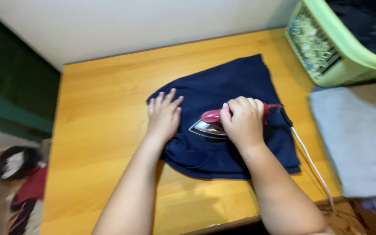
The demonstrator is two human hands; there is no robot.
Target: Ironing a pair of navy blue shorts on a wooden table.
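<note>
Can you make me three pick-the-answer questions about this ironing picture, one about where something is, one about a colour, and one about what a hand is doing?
1. Where is the light green plastic laundry basket?
A. at the far right corner of the table
B. on the floor to the left
C. on top of the cloth

2. What colour is the folded cloth under the iron?
A. yellow
B. dark navy blue
C. white

3. What is the left hand doing?
A. holding the cord
B. lifted in the air
C. lying flat on the cloth

Answers:
1 A, the basket sits at the wooden table's far right corner.
2 B, the cloth is dark navy.
3 C, its fingers spread flat on the cloth, while the right hand grips the red-handled metal iron.
</note>
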